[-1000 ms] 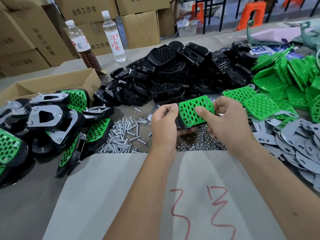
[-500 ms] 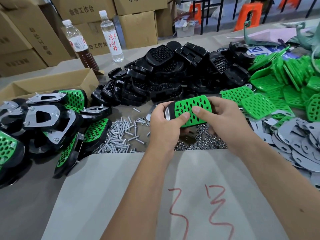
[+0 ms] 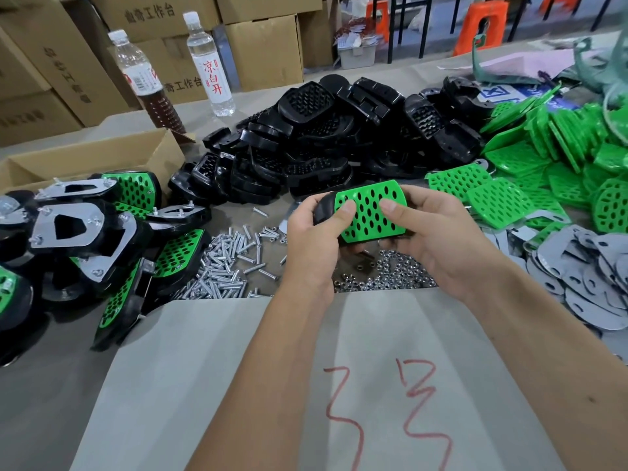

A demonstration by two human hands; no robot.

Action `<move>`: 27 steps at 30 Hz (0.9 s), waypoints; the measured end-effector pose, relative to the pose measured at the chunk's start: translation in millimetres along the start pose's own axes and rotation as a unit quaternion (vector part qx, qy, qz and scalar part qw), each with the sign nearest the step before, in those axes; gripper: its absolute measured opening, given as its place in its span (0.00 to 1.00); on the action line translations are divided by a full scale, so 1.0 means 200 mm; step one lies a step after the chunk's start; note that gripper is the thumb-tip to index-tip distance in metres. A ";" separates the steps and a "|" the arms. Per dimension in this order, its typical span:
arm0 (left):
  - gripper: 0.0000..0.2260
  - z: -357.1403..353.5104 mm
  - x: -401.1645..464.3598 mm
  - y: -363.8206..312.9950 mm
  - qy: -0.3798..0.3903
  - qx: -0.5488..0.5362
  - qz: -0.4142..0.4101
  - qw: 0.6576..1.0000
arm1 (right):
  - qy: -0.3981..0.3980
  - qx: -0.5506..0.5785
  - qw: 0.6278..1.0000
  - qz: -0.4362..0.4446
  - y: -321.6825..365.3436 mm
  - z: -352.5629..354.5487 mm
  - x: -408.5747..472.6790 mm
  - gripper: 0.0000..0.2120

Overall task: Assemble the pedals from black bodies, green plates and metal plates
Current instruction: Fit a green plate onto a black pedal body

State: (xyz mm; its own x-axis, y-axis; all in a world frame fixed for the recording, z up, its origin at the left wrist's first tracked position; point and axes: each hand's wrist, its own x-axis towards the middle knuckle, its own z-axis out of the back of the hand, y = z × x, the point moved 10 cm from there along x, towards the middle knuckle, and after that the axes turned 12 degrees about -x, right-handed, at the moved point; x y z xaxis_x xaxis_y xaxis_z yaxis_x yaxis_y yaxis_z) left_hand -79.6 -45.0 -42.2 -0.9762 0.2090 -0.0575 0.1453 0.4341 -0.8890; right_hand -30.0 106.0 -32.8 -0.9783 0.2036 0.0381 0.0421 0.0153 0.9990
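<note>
A green perforated plate [image 3: 368, 212] is held up over the table, laid against a black pedal body [image 3: 323, 207] whose dark edge shows at the plate's left end. The pair is gripped from both sides: the left hand [image 3: 314, 239] is curled round the left end with its thumb pressed flat on the green face, and the right hand [image 3: 431, 232] is wrapped round the right end, thumb likewise laid on the plate. The two thumbs are set near each other on the green surface, not touching.

Directly below the held part, a heap of small nuts [image 3: 384, 275] is spread on the table, and just to the left a scatter of silver screws [image 3: 227, 263] is seen. Behind the hands, black pedal bodies [image 3: 306, 144] are piled high. To the right, loose green plates [image 3: 550, 158] are heaped, with grey metal plates [image 3: 584, 266] lying nearer the front edge. On the left, assembled pedals [image 3: 85, 232] are stacked, metal plates and screw ends upward, beside an open cardboard box [image 3: 85, 158]. Two bottles [image 3: 210, 62] are stood at the back. A grey sheet marked in red [image 3: 339, 385] is spread under the forearms.
</note>
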 end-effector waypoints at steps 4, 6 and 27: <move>0.06 0.01 0.01 0.01 -0.005 0.009 0.003 1.000 | -0.006 0.021 1.000 -0.001 0.00 0.01 0.00 0.10; 0.07 0.00 0.01 0.00 0.002 0.003 0.008 1.000 | 0.014 0.040 0.999 0.002 0.01 -0.02 -0.01 0.11; 0.10 -0.06 -0.01 -0.04 0.030 0.155 -0.112 0.981 | -0.062 0.072 0.995 -0.042 -0.05 0.05 -0.01 0.15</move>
State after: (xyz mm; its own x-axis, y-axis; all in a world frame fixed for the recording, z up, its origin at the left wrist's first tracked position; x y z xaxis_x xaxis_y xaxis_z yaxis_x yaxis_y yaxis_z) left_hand -77.2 -39.3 -29.6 -0.9653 0.1944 0.1742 -0.1374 0.1888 -0.9723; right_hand -27.1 115.6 -42.3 -0.9477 0.3139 -0.0583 -0.0022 0.1761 0.9844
